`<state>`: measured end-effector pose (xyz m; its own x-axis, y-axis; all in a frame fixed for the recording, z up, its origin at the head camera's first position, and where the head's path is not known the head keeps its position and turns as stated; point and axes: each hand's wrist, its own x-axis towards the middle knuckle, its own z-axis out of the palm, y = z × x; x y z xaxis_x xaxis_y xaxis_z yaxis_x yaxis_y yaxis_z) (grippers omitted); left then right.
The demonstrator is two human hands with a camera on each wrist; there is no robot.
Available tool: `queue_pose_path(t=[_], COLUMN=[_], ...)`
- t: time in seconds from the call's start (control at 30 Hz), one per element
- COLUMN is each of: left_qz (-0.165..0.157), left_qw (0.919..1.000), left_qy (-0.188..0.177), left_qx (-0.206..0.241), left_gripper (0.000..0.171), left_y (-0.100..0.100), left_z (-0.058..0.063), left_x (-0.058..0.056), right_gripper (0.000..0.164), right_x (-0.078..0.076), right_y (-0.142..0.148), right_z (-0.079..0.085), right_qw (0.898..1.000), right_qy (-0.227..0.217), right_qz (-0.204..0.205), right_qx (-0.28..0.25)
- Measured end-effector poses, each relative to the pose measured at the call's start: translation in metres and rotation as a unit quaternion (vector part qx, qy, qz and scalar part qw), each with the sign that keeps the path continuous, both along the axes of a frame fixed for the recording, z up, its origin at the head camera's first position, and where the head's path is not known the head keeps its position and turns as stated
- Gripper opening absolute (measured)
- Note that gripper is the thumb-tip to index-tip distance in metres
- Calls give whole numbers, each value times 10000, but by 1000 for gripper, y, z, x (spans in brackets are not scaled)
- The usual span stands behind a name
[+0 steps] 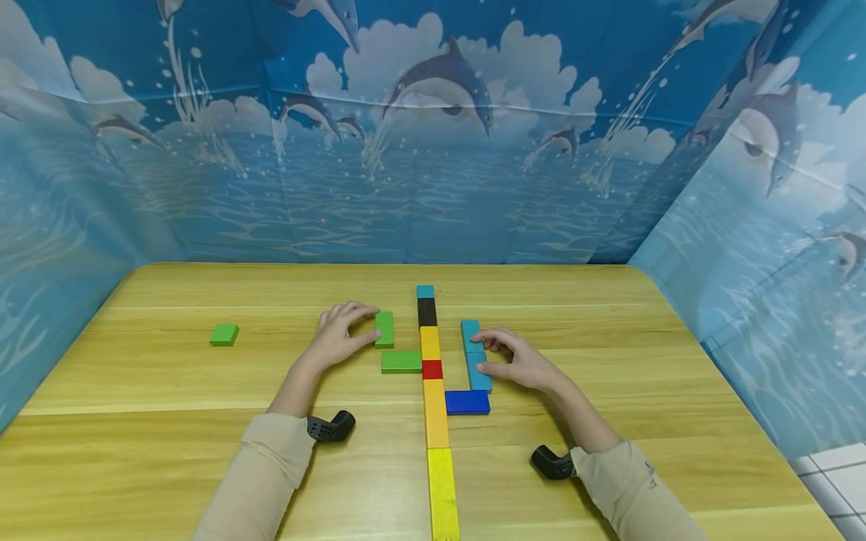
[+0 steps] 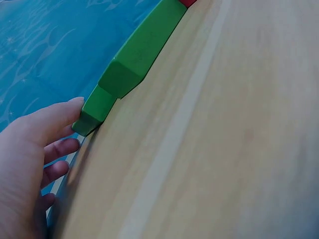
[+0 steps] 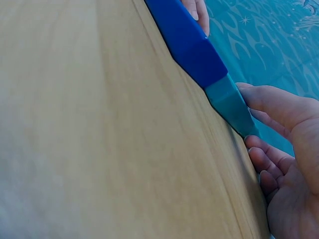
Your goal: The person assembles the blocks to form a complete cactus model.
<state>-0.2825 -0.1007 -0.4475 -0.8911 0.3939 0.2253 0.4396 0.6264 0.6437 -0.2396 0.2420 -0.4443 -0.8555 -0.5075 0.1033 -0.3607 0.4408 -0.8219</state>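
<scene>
In the head view, my left hand [image 1: 338,334] is beside an upright-running green block [image 1: 385,330], thumb and index fingertips at its left side. The left wrist view shows the thumb of my left hand [image 2: 30,149] at that block's end. A second green block [image 1: 401,362] lies crosswise, meeting the central row. Across the row, my right hand [image 1: 521,361] has its index finger over the far light blue block [image 1: 470,330] and its thumb over the near light blue block [image 1: 477,379]. These two lie end to end, above a dark blue block [image 1: 467,403] set crosswise against the row.
Down the middle runs a row of blocks: light blue [image 1: 425,291], black [image 1: 427,312], orange [image 1: 430,343], red [image 1: 432,370], light orange [image 1: 436,413] and yellow [image 1: 443,492]. A small green block [image 1: 224,335] lies far left. Dolphin-print curtain [image 1: 419,188] surrounds the wooden table [image 1: 135,451].
</scene>
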Motion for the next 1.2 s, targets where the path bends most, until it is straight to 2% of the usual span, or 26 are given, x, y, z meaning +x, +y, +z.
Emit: queue_pose_path(t=[1.0, 1.1, 1.2], left_qz=[-197, -203, -203], left_qw=[9998, 9998, 9998], left_qy=[-60, -59, -64], left_qx=[60, 38, 25], left_gripper=[43, 43, 43], left_y=[-2, -2, -2], left_z=[-3, -3, -3], left_x=[0, 0, 0], right_gripper=[41, 41, 40], right_x=[1, 3, 9], right_y=[1, -2, -7], right_z=[2, 4, 15], right_qw=[9998, 9998, 9999], right_qy=[-129, -74, -21], right_qz=[-94, -96, -37], right_qx=[139, 163, 142])
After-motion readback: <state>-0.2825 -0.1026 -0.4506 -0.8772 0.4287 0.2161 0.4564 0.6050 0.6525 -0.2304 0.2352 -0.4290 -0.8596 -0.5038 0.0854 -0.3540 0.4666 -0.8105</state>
